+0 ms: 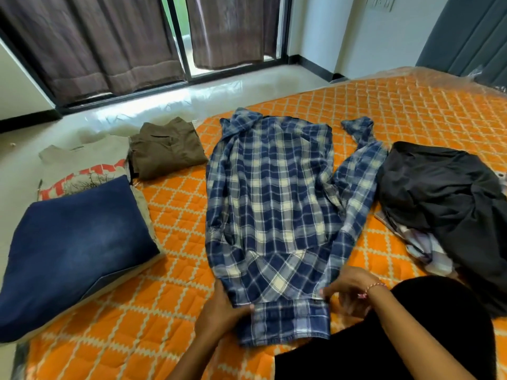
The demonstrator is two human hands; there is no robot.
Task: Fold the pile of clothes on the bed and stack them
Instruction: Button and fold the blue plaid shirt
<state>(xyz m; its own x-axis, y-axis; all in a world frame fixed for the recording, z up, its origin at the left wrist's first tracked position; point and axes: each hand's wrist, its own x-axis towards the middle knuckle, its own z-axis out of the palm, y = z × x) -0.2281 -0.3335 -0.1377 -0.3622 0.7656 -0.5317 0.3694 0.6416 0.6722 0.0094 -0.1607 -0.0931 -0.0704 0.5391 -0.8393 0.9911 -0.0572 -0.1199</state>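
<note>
At the frame's bottom centre, the left hand (225,305) and right hand (348,289) each pinch the blue plaid shirt (269,204) with curled fingers. It lies spread on the orange bed (178,215).

Bare forearms — a pink beaded bracelet (375,287) — black clothing (411,338).

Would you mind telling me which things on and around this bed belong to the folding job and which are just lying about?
Job:
plaid shirt, held by left hand and right hand
folded jeans
printed tee
brown shirt
unfolded dark pile

Lying about:
curtains
orange bedcover
</note>
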